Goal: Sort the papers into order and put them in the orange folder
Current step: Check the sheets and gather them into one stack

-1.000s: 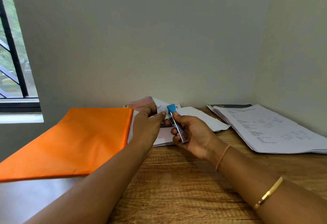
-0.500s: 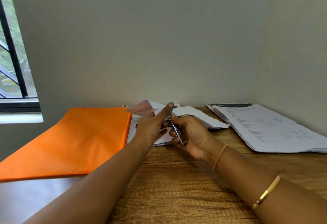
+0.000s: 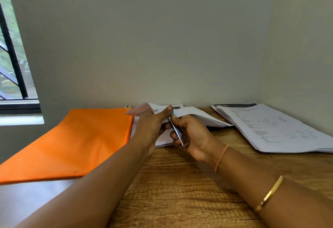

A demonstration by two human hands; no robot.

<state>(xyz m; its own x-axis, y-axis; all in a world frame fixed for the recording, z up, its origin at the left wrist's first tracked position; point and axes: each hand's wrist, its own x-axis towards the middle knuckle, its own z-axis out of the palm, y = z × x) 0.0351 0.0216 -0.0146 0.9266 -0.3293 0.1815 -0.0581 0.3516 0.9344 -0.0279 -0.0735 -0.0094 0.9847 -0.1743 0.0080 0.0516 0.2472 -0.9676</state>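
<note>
The orange folder (image 3: 81, 141) lies flat and closed on the left of the wooden desk (image 3: 180, 191). Just right of it sits a small pile of papers (image 3: 198, 117), with a pink sheet (image 3: 142, 111) curling up at its far left corner. My left hand (image 3: 150, 128) holds that corner, thumb stretched up against the blue tip of a metal stapler (image 3: 177, 134). My right hand (image 3: 195, 134) grips the stapler, whose nose is at the papers' corner. Both hands hide the front of the pile.
A larger stack of printed white sheets (image 3: 270, 128) lies at the right, near the side wall. The back wall runs right behind the papers. A window (image 3: 12, 65) is at the far left. Bare wood stretches in front of the hands.
My left thumb has stretched up over the stapler's blue tip, which was fully visible before. The pink sheet's corner has lifted a little. The right hand has stayed on the stapler.
</note>
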